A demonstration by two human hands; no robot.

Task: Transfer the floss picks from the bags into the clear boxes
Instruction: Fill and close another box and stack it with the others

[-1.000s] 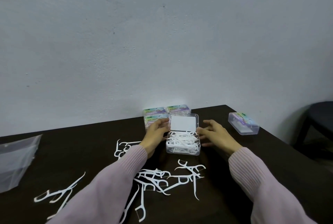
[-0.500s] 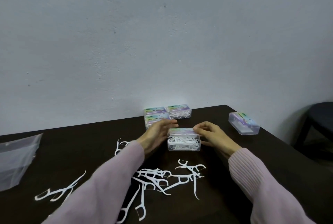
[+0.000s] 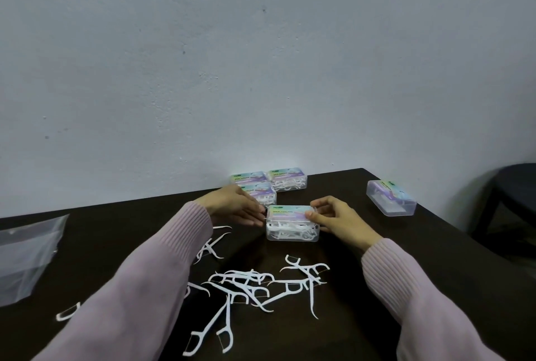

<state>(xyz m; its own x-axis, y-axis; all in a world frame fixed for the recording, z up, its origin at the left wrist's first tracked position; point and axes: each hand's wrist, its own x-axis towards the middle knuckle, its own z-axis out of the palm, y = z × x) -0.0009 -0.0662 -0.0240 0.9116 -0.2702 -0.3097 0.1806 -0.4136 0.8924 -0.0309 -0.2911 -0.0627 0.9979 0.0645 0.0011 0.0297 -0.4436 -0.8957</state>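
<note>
Clear box [image 3: 293,225] w/ lid down sits mid-table [image 3: 435,259], full of white floss picks. Right hand [image 3: 336,220] grips its right end: thumb curled onto the lid's near-right corner, fingers bent over the far-right edge. Left hand [image 3: 235,209] is at the box's left end, fingers nearly straight, tips touching the left side at lid level; can't tell if it pinches anything.

Loose floss picks [image 3: 261,285] lie scattered on the table near side of the box, btwn the two pink sleeves. Three more closed boxes [image 3: 285,182] are grouped far, by the wall, just behind the left hand. Another box [image 3: 390,197] stands apart at far right. Clear plastic bag [image 3: 26,256] lies flat at the left edge.
</note>
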